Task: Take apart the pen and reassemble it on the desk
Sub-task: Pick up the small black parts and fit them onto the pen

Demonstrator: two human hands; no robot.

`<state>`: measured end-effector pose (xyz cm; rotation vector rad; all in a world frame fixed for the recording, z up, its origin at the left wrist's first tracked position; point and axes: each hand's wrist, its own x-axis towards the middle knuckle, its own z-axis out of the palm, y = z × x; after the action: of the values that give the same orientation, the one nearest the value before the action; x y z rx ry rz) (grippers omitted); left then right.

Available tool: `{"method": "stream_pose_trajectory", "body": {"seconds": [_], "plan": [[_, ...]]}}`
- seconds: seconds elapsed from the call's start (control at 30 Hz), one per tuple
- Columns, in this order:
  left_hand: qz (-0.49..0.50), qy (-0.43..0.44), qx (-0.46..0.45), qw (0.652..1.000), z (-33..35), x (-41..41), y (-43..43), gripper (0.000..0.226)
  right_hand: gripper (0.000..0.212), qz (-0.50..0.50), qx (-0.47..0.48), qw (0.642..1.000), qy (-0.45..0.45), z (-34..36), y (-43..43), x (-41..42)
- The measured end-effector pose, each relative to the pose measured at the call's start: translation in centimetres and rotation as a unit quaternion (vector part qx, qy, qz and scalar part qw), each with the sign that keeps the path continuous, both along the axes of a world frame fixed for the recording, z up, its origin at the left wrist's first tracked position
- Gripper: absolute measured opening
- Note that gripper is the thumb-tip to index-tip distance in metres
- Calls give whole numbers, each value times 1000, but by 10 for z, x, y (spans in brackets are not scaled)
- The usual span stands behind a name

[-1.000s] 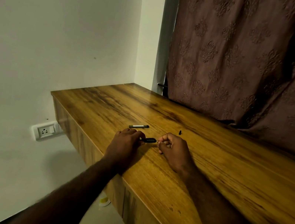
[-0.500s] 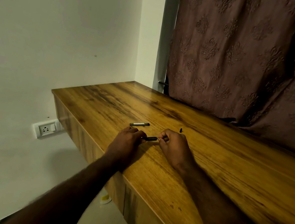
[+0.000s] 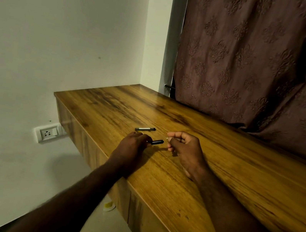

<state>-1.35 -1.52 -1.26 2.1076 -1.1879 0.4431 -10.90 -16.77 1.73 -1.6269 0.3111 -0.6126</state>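
My left hand (image 3: 133, 146) rests on the wooden desk (image 3: 220, 167) and pinches one end of a short black pen barrel (image 3: 157, 142), which points right towards my other hand. My right hand (image 3: 185, 150) sits just right of the barrel's free end, apart from it. Its fingers are curled, with thumb and forefinger pinched on a small pale pen piece (image 3: 173, 139) that is mostly hidden. Another pen part (image 3: 145, 129), black with a grey label, lies flat on the desk just beyond my left hand.
The desk's left end and front edge drop off beside my left forearm. A brown patterned curtain (image 3: 258, 62) hangs along the back of the desk. A wall socket (image 3: 49, 133) sits low on the white wall at the left.
My right hand has let go of the black barrel and moved a little right and up. It now covers the small black piece that lay behind it. My left hand still holds the barrel.
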Motion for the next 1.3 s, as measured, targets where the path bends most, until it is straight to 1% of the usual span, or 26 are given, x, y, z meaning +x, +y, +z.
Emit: {"method": "stream_pose_trajectory", "body": {"seconds": [0.2, 0.37, 0.47, 0.63, 0.83, 1.13, 1.3], "plan": [[2, -6, -11, 1000, 0, -3, 1, 16, 12, 24, -9, 999, 30, -8, 2, 4], [3, -4, -15, 1000, 2, -4, 1, 15, 11, 39, 27, 999, 12, -10, 3, 4], [2, -3, -19, 1000, 3, -5, 1, 15, 11, 45, 28, 999, 13, -11, 3, 4], [5, -4, -15, 1000, 3, -7, 2, 17, 11, 45, -10, 999, 23, -13, 2, 4], [11, -8, -9, 1000, 3, -6, 1, 16, 16, 23, -104, 993, 45, -14, 3, 3], [12, -24, -15, 1000, 4, -9, 1, 15, 13, -12, -121, 991, 62, -16, 8, 5], [10, -12, -9, 1000, 3, -8, 1, 16, 14, -16, -107, 991, 73, -14, 7, 5]]}}
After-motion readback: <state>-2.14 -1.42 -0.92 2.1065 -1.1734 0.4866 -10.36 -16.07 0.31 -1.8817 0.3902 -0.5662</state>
